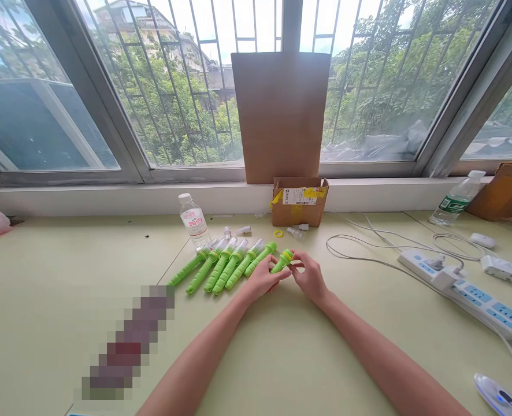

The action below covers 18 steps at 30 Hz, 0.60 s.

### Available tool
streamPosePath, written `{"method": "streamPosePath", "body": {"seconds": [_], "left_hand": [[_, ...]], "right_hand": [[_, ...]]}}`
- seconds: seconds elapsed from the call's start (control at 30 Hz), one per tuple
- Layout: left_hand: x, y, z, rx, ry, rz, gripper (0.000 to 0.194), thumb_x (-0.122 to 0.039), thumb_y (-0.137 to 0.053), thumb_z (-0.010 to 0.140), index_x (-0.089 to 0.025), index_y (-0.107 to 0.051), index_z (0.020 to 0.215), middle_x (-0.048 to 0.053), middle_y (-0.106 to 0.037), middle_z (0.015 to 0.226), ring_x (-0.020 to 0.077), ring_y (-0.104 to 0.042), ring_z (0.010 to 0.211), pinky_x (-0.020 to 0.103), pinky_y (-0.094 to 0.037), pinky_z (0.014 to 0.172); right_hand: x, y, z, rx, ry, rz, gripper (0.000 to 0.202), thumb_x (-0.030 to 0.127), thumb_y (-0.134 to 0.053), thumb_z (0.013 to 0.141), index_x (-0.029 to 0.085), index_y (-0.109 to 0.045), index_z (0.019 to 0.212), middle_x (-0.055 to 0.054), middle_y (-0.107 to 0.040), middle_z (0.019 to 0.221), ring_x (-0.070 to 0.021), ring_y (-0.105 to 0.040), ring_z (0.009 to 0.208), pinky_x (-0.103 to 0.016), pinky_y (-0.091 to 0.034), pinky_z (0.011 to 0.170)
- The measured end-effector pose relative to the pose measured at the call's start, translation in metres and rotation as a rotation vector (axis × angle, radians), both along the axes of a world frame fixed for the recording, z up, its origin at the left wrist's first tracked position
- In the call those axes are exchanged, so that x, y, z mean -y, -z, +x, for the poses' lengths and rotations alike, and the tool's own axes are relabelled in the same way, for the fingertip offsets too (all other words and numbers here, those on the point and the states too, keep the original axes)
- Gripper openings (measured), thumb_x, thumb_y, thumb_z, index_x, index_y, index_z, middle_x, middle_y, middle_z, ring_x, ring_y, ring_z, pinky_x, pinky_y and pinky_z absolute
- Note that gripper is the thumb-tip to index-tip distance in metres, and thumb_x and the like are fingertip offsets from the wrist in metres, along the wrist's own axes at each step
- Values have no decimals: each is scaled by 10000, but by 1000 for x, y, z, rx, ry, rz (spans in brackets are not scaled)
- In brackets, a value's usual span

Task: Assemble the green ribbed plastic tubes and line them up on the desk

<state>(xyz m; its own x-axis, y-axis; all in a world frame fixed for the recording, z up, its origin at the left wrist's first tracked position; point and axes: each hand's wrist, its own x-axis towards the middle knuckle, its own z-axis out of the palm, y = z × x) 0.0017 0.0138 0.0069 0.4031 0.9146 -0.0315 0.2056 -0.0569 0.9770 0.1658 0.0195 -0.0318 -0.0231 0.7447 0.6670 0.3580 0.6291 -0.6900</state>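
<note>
My left hand (262, 279) is closed around a short green plastic tube (278, 264), which it holds tilted above the table. At the tube's top end sits a yellow ring (288, 254). My right hand (310, 278) has its fingertips pinched against that ringed end. To the left lies a row of several ribbed green plastic tubes (220, 274), most with clear caps at their far ends. The nearest green tube (261, 258) shows no clear cap. Behind them are a loose yellow ring (278, 234), a clear cap (295, 233) and small whitish clear pieces (244, 230).
A water bottle (194, 222) stands behind the row, before an open cardboard box (297, 215) and an upright cardboard sheet (282, 115). On the right lie a power strip (468, 294) and loose cables (360, 238). Another bottle (457, 199) leans near a carton (505, 193).
</note>
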Motion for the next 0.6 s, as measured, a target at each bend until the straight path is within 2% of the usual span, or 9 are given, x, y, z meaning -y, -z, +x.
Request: {"method": "streamPosePath", "body": {"seconds": [0.1,0.2,0.4,0.6], "left_hand": [[0,2,1,17,-25,-21,366,-427,-689,684,-215,-414,800,-61,-573,557,70,-417,338,187,-289,327],[1,2,1,36,-39,-20,334,-427,-676,693,-199,-441,760,-13,-632,647,91,-504,386,191,-322,338],[2,-3,1,27,-53,10,312,-459,-656,706,-160,-566,732,14,-646,689,102,-558,448,208,-394,399],[2,-5,0,-34,20,1,407,-538,-516,798,-150,-605,710,7,-615,621,93,-543,451,207,-394,443]], "right_hand": [[1,-1,0,4,4,-3,88,295,-552,832,226,-534,883,-65,-660,1014,-194,-667,863,-357,-610,685],[1,0,0,10,11,0,85,287,-553,832,226,-535,887,-62,-662,1011,-190,-667,850,-361,-609,686],[0,1,2,3,25,6,133,290,-573,815,222,-549,926,-56,-671,958,-184,-668,807,-347,-609,666],[-2,2,6,9,28,-31,151,262,-541,814,217,-547,959,-61,-667,981,-183,-661,808,-351,-605,657]]}}
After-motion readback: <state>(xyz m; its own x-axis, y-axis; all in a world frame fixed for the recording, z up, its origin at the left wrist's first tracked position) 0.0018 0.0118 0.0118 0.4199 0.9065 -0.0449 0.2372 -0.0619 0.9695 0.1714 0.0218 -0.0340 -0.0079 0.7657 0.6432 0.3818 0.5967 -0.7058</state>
